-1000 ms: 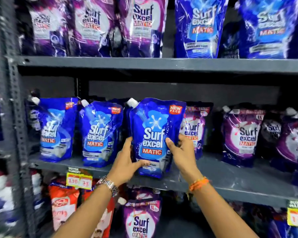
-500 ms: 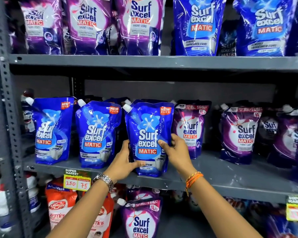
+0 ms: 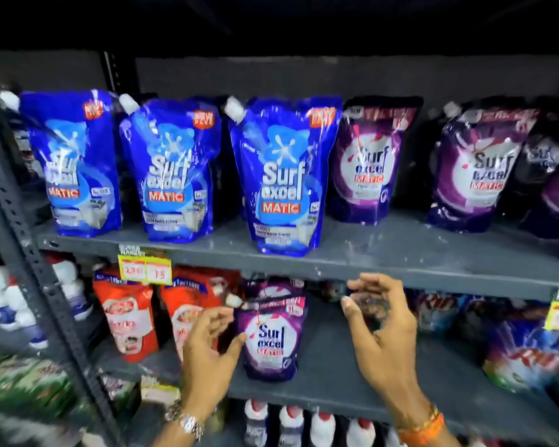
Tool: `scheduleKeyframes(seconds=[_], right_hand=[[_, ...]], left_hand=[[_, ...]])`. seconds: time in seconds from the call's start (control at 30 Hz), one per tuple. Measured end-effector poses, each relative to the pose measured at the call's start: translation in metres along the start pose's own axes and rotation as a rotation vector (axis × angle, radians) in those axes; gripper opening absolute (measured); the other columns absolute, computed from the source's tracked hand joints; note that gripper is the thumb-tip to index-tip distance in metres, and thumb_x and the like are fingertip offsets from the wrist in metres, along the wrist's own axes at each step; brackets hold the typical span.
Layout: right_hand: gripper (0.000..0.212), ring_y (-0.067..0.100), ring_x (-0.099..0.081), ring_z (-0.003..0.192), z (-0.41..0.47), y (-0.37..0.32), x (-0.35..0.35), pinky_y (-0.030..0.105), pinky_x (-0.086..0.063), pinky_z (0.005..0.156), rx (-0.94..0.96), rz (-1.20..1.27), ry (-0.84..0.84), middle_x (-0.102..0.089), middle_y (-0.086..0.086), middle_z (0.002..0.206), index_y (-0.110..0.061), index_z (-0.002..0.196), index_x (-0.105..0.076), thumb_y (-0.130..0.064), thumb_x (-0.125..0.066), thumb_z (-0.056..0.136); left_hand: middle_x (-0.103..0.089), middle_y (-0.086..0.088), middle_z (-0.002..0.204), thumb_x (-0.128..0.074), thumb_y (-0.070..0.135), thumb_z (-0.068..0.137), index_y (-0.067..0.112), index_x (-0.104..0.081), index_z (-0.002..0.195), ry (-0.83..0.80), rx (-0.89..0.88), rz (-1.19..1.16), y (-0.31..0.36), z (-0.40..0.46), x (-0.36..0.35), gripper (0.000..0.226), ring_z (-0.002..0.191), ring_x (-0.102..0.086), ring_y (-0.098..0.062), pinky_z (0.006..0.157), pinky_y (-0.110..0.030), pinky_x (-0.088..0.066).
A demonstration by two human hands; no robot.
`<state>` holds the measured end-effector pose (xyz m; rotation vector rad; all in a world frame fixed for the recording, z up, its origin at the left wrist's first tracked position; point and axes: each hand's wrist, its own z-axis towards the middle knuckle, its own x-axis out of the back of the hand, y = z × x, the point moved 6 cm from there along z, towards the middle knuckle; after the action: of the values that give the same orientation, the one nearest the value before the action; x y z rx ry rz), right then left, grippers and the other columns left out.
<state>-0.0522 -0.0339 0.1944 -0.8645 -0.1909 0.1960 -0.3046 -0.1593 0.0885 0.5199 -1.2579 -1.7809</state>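
A blue Surf Excel Matic pouch [image 3: 284, 175] stands upright at the front edge of the grey middle shelf [image 3: 400, 253], and no hand touches it. One shelf lower, a smaller purple Surf Excel pouch [image 3: 271, 343] stands upright. My left hand [image 3: 207, 359] hovers at the purple pouch's left side, fingers loosely spread and thumb close to its edge. My right hand [image 3: 384, 337] is to the right of that pouch and apart from it, fingers loosely bent and holding nothing. Both hands are blurred.
Two more blue pouches [image 3: 171, 175] stand left of the first, and purple pouches [image 3: 368, 162] stand to its right. The lower shelf [image 3: 336, 382] holds red packs [image 3: 129, 317] at left and colourful packs [image 3: 530, 356] at right. A perforated steel post [image 3: 20, 240] runs down the left side. White bottles [image 3: 320, 427] sit below.
Both hands have let go of the blue pouch, which now stands on the middle shelf. They have dropped to the lower shelf beside the purple pouch. The camera view has tilted down.
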Motion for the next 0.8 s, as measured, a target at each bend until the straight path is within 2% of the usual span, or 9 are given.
scheduleKeyframes(seconds=[0.1, 0.23, 0.33, 0.43, 0.5, 0.57, 0.63, 0.7, 0.8], right_hand=[[0.036, 0.014, -0.067, 0.087, -0.027, 0.057, -0.012, 0.023, -0.054, 0.075, -0.169, 0.000, -0.079, -0.070, -0.001, 0.102, -0.033, 0.106, -0.058, -0.005, -0.070, 0.088], [0.033, 0.018, -0.065, 0.087, -0.044, 0.135, -0.030, 0.037, -0.052, 0.083, -0.425, 0.043, -0.073, -0.069, 0.004, 0.097, -0.030, 0.104, -0.059, -0.001, -0.066, 0.091], [0.027, 0.019, -0.062, 0.092, -0.046, 0.178, -0.055, 0.045, -0.050, 0.097, -0.574, 0.104, -0.124, -0.065, 0.010, 0.103, -0.012, 0.113, -0.058, 0.003, -0.065, 0.091], [0.040, 0.018, -0.058, 0.119, -0.047, 0.200, -0.081, 0.036, -0.047, 0.106, -0.613, 0.049, -0.281, -0.060, 0.007, 0.131, -0.006, 0.134, -0.053, -0.009, -0.063, 0.095], [0.040, -0.003, -0.058, 0.118, -0.046, 0.208, -0.096, 0.019, -0.049, 0.100, -0.602, 0.029, -0.373, -0.059, 0.002, 0.135, -0.004, 0.137, -0.052, -0.010, -0.059, 0.098], [0.030, -0.017, -0.063, 0.099, -0.045, 0.214, -0.108, 0.007, -0.051, 0.086, -0.565, 0.024, -0.421, -0.063, 0.000, 0.122, 0.000, 0.128, -0.055, -0.006, -0.056, 0.099], [0.020, -0.004, -0.068, 0.094, -0.044, 0.221, -0.113, 0.017, -0.056, 0.085, -0.545, 0.013, -0.394, -0.068, 0.004, 0.111, 0.000, 0.117, -0.059, -0.005, -0.058, 0.098], [0.011, 0.016, -0.069, 0.093, -0.045, 0.225, -0.110, 0.036, -0.058, 0.087, -0.531, -0.005, -0.335, -0.071, 0.007, 0.100, 0.001, 0.105, -0.063, -0.005, -0.062, 0.095], [0.010, 0.018, -0.067, 0.084, -0.055, 0.212, -0.100, 0.039, -0.057, 0.080, -0.530, -0.049, -0.310, -0.069, 0.001, 0.085, -0.008, 0.085, -0.060, -0.004, -0.065, 0.093]], left_hand=[[-0.067, 0.009, 0.111, -0.083, -0.007, 0.069, 0.042, -0.058, 0.106, -0.124, 0.178, 0.060, -0.062, -0.025, -0.008, 0.066, 0.108, -0.065, -0.017, 0.102, -0.048, -0.052], [-0.044, -0.009, 0.141, -0.087, -0.009, 0.061, 0.013, -0.032, 0.142, -0.265, 0.409, 0.041, -0.119, -0.029, -0.028, 0.100, 0.130, -0.048, -0.029, 0.108, -0.040, -0.042], [-0.034, -0.010, 0.152, -0.090, -0.007, 0.058, 0.011, -0.018, 0.149, -0.341, 0.426, 0.077, -0.146, -0.017, -0.047, 0.117, 0.135, -0.041, -0.024, 0.114, -0.041, -0.037], [-0.046, 0.000, 0.138, -0.092, -0.001, 0.056, 0.014, -0.024, 0.146, -0.371, 0.393, 0.116, -0.164, -0.007, -0.066, 0.114, 0.127, -0.049, -0.018, 0.110, -0.041, -0.044], [-0.057, 0.001, 0.130, -0.095, 0.014, 0.054, 0.016, -0.034, 0.139, -0.358, 0.359, 0.135, -0.172, -0.002, -0.072, 0.105, 0.121, -0.058, -0.018, 0.105, -0.044, -0.050], [-0.064, -0.001, 0.128, -0.094, 0.034, 0.050, 0.019, -0.041, 0.133, -0.316, 0.333, 0.138, -0.177, 0.001, -0.073, 0.100, 0.119, -0.063, -0.019, 0.101, -0.046, -0.053], [-0.066, -0.003, 0.128, -0.093, 0.045, 0.048, 0.020, -0.045, 0.129, -0.299, 0.322, 0.142, -0.182, 0.003, -0.072, 0.098, 0.119, -0.064, -0.019, 0.099, -0.047, -0.054], [-0.068, -0.003, 0.127, -0.093, 0.053, 0.045, 0.022, -0.047, 0.128, -0.293, 0.318, 0.131, -0.184, 0.002, -0.070, 0.100, 0.118, -0.066, -0.018, 0.097, -0.048, -0.056], [-0.069, -0.003, 0.125, -0.095, 0.053, 0.042, 0.023, -0.050, 0.128, -0.309, 0.298, 0.155, -0.175, -0.003, -0.064, 0.101, 0.116, -0.067, -0.016, 0.095, -0.046, -0.058]])
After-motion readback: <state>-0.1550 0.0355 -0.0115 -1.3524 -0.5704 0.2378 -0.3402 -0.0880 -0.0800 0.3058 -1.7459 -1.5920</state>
